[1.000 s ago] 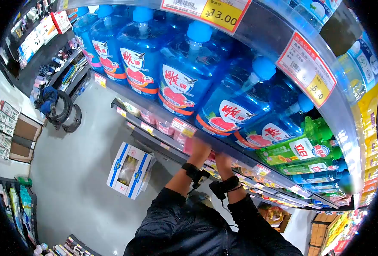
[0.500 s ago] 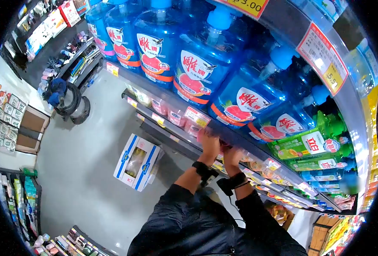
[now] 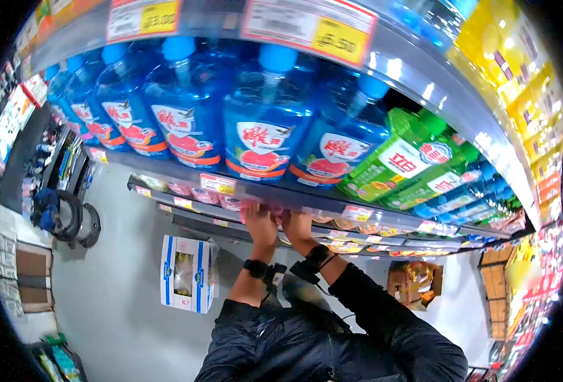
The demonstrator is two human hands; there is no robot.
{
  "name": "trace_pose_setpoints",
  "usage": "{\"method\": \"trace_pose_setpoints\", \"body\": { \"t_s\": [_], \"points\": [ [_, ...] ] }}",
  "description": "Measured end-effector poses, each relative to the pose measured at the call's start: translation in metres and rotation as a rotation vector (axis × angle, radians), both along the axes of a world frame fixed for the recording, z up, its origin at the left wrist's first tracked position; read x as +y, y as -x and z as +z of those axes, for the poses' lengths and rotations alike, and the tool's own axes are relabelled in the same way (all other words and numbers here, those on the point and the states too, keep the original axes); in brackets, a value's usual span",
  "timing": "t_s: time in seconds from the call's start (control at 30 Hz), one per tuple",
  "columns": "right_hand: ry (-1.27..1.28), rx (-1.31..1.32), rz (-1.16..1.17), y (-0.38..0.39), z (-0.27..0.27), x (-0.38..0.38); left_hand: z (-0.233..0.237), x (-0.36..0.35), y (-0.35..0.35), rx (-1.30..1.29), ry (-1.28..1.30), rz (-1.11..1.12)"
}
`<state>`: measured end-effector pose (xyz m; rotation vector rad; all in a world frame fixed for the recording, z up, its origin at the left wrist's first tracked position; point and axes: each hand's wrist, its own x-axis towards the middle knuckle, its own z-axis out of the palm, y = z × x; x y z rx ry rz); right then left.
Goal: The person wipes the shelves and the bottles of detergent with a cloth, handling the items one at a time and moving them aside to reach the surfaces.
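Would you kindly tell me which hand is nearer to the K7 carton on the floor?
The left. The left hand is at the lower shelf, up and to the right of the K7 carton; the right hand is farther right along that shelf.

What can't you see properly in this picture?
Head view, left hand and right hand: fingertips blurred, partly hidden by the shelf edge, so whether they grip the pink thing is unclear.
Head view, big price tag: small print blurred.
Head view, behind the blue bottles: the front row hides it.
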<state>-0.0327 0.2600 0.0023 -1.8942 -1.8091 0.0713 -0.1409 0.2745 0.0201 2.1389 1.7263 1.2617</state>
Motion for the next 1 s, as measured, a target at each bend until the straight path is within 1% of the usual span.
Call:
{"method": "trace_pose_setpoints", "body": {
  "t_s": [0.07,0.1,0.13,0.17,0.2,0.23,0.3,0.33,0.37,0.4,0.43,0.47,0.5,0.57,0.6,0.63,0.7,0.73,0.77,0.8,0.83,0.87,0.9,0.93,0.97,1.0],
  "points": [
    [-0.027,-0.023,-0.039,-0.003,-0.002,-0.008,0.0,-0.005,0.001,-0.075,-0.06,-0.018],
    [0.031,0.073,-0.011,-0.005,-0.001,-0.016,-0.017,-0.009,0.003,-0.062,-0.064,-0.035],
    [0.09,0.171,0.024,-0.005,0.002,-0.025,-0.05,-0.015,0.007,-0.336,0.277,-0.069],
    [0.087,0.185,0.022,-0.004,0.014,-0.037,-0.076,-0.022,0.012,-0.608,0.62,-0.089],
    [0.212,0.29,0.018,-0.004,0.036,-0.049,-0.084,-0.027,0.013,-0.855,0.423,-0.197],
    [0.336,0.388,0.016,-0.01,0.05,-0.058,-0.077,-0.037,0.013,-0.853,0.415,-0.199],
    [0.371,0.439,0.047,-0.033,0.029,-0.081,-0.055,-0.064,0.015,-1.196,0.603,-0.255],
    [0.415,0.517,0.057,-0.043,0.018,-0.092,-0.027,-0.077,0.013,-1.356,0.624,-0.227],
    [0.458,0.599,0.07,-0.052,0.01,-0.099,-0.034,-0.083,0.016,-1.346,0.611,-0.218],
    [0.454,0.61,0.084,-0.061,0.006,-0.104,-0.05,-0.092,0.019,-1.188,0.682,-0.217],
    [0.475,0.576,0.087,-0.07,0.003,-0.109,-0.049,-0.097,0.021,-1.028,0.753,-0.213],
    [0.496,0.544,0.089,-0.079,0.001,-0.114,-0.047,-0.102,0.025,-0.735,0.731,-0.202],
    [0.497,0.556,0.101,-0.087,0.0,-0.12,-0.043,-0.107,0.024,-0.724,0.728,-0.189],
    [0.479,0.481,0.227,-0.096,-0.004,-0.131,-0.036,-0.121,0.018,-0.814,0.741,-0.227],
    [0.509,0.491,0.226,-0.1,-0.005,-0.138,-0.025,-0.128,0.015,-0.761,0.72,-0.211],
    [0.526,0.49,0.259,-0.106,-0.007,-0.147,-0.016,-0.134,0.011,-0.768,0.715,-0.173],
    [0.528,0.612,0.238,-0.12,-0.01,-0.158,-0.003,-0.136,-0.001,-0.315,0.676,-0.267],
    [0.549,0.584,0.291,-0.13,-0.012,-0.163,0.001,-0.136,-0.013,-0.116,0.638,-0.272],
    [0.515,0.649,0.272,-0.138,-0.017,-0.17,0.006,-0.135,-0.025,0.081,0.607,-0.265],
    [0.488,0.714,0.256,-0.147,-0.022,-0.176,0.03,-0.138,-0.032,0.048,0.632,-0.345],
    [0.498,0.788,0.259,-0.157,-0.028,-0.181,0.065,-0.141,-0.039,0.009,0.654,-0.422],
    [0.523,0.859,0.26,-0.167,-0.033,-0.186,0.094,-0.14,-0.048,0.11,0.523,-0.476],
    [0.388,0.712,0.344,-0.173,-0.03,-0.19,0.044,-0.132,-0.074,-0.213,0.526,-0.49],
    [0.482,1.046,0.193,-0.176,-0.029,-0.195,0.045,-0.122,-0.089,0.021,0.631,-0.787],
    [0.502,1.057,0.261,-0.175,-0.014,-0.199,0.06,-0.119,-0.121,0.66,0.444,-0.493],
    [0.46,1.179,0.318,-0.171,-0.006,-0.201,0.039,-0.113,-0.135,0.403,0.257,-0.679]
  ]
}}
